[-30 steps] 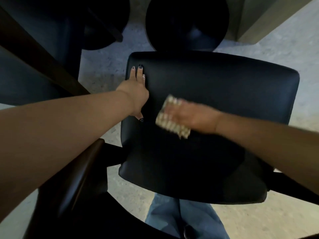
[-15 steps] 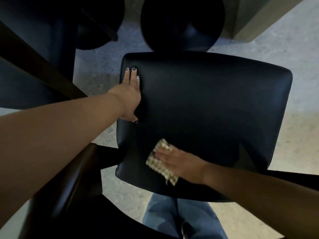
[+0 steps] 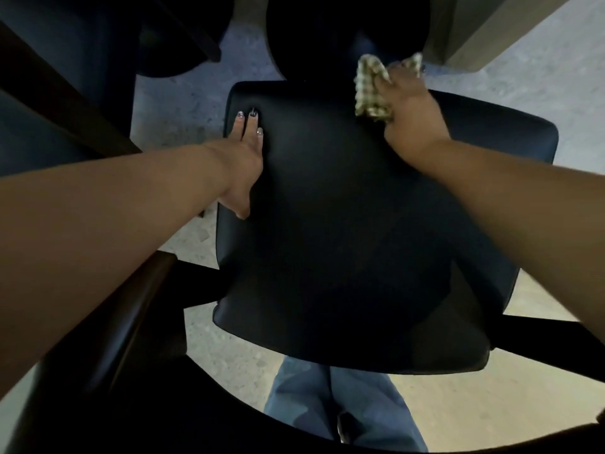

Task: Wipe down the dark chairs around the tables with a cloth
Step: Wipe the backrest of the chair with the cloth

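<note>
Low in the frame, nearest of all, a curved dark chair back [image 3: 98,371] sweeps across the bottom edge, and behind it a pair of blue jeans [image 3: 343,404] shows at lower centre, standing on pale speckled floor [image 3: 458,404]. Just above the jeans, filling the middle of the frame, sits the dark chair seat [image 3: 360,240], a smooth black cushion with rounded corners. Two bare forearms reach over it from the lower left and the right edge. At centre left the left hand [image 3: 244,162] lies flat on the seat's left border, its fingers straight and held close together, painted nails pointing toward the far corner, the thumb angled back along the edge. Further up, at upper right of the seat, the right hand [image 3: 412,106] presses a checked green-and-cream cloth [image 3: 371,90] against the seat's far rim; its fingers are laid over the bunched fabric, which pokes out on both sides of them, but I cannot tell whether they curl round it or merely press it down. Beyond the cloth, at top centre, a round dark stool [image 3: 343,31] stands close to the seat's far edge. Off at the upper left sits more dark furniture [image 3: 65,77], and a grey-beige panel [image 3: 491,27] rises at the upper right.
</note>
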A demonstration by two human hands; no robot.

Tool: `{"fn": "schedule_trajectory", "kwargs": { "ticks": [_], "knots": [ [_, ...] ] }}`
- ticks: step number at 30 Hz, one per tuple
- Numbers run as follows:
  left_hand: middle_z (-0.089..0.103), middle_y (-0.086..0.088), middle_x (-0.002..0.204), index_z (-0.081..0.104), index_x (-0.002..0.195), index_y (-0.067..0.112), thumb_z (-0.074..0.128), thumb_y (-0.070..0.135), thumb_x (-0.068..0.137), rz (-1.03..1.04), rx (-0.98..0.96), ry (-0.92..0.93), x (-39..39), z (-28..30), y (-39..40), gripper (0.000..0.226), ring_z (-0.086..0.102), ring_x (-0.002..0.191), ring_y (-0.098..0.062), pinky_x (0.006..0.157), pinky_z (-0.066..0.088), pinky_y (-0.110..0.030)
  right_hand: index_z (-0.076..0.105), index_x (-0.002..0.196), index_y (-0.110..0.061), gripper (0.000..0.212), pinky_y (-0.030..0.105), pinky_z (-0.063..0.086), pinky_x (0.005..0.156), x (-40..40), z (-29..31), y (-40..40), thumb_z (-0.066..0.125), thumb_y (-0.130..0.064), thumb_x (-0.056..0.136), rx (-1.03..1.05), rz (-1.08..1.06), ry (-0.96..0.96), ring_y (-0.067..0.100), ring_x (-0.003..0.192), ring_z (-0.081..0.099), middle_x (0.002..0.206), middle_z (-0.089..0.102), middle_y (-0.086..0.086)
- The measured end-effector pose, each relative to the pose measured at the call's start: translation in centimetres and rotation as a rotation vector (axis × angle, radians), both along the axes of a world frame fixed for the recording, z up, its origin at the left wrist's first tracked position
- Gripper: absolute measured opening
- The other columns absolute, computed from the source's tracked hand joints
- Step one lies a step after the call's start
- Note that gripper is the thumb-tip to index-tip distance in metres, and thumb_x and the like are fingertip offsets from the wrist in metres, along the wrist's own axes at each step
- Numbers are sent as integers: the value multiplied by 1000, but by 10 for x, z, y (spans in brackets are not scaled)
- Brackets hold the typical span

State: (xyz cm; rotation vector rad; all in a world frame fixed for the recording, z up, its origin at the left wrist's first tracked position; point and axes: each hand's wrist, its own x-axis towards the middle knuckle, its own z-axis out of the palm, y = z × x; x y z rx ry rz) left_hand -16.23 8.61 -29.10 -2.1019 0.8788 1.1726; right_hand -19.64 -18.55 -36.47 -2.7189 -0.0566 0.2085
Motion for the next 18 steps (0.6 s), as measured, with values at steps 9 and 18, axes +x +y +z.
{"fn": "schedule_trajectory", "kwargs": {
  "ticks": [9,18],
  "knots": [
    [-28,-32,150,-15,146,-9,69,51,78,-24,-2,5,1,0,0,123,-20,142,-45,115,24,-46,51,132,-11,35,34,32,110,-184,-2,106,49,-6,97,270,404,19,9,126,45,134,53,5],
    [-28,-32,150,-15,146,-8,65,53,79,-5,-15,-12,1,-6,2,121,-20,142,-45,118,20,-45,51,136,-11,50,46,35,110,-219,-8,82,62,-9,87,187,1021,-3,26,134,41,142,50,9]
  ]
}}
